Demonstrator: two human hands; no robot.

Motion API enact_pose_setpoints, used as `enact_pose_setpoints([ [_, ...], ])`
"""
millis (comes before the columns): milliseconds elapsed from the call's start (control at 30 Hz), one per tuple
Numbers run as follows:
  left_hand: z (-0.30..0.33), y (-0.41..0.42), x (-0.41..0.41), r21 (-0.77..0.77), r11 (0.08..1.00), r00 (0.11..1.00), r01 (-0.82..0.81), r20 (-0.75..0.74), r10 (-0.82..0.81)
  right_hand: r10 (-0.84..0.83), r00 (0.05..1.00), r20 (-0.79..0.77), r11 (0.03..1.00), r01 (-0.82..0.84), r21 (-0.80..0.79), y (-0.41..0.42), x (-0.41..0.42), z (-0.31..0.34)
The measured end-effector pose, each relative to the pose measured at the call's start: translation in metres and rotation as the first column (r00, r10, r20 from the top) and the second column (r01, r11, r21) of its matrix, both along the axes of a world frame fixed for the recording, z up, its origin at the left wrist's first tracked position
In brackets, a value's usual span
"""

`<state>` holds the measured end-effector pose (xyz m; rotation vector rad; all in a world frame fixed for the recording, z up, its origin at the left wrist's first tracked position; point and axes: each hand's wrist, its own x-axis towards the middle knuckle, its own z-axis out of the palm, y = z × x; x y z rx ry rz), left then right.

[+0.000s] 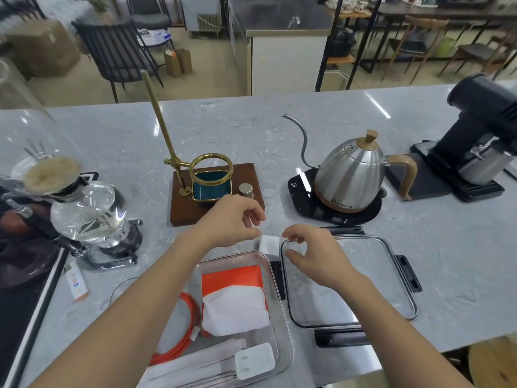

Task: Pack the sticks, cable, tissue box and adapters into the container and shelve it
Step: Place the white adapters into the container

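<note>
A clear plastic container (282, 326) stands at the near edge of the counter. Inside it lie an orange-and-white tissue pack (235, 301), a coiled orange cable (190, 320), white wrapped sticks (195, 365) and a flat white adapter (254, 361). A second white adapter (269, 245) stands prongs up on the counter just beyond the container's far rim. My left hand (232, 219) hovers at its left with loosely curled fingers, the thumb tip by its top corner. My right hand (313, 253) is close on its right, thumb and forefinger apart and empty, over the corner of the clear lid (377, 275).
An orange-and-white sachet (76, 284) lies left of the container. Behind are a wooden dripper stand with brass pole (215, 191), a steel gooseneck kettle (352, 175) on its black base, a glass siphon brewer (89, 211) at left and a black grinder (475, 141) at right.
</note>
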<state>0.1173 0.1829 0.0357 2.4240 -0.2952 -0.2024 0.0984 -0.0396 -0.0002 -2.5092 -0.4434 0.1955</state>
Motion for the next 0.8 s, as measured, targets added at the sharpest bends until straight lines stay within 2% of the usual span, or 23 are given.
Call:
enact_pose_setpoints([
  [233,-0.026,0.006,0.016,0.046,0.991,0.976,0.127,-0.184,-0.117,0.036,0.999,-0.022,0.994,-0.039,-0.104,0.016,0.015,-0.011],
  [333,-0.030,0.007,0.021,0.016,0.982,0.946,0.189,-0.270,-0.178,0.095,0.996,0.006,0.982,-0.092,-0.166,0.024,0.018,-0.016],
  [600,-0.035,0.005,0.028,0.035,0.962,0.936,0.270,-0.243,-0.254,0.121,0.992,-0.028,0.990,-0.123,-0.071,0.026,0.027,-0.030],
  [800,-0.038,0.006,0.029,0.044,0.950,0.932,0.309,-0.214,-0.293,0.141,0.990,-0.002,0.988,-0.141,-0.059,0.026,0.026,-0.032],
])
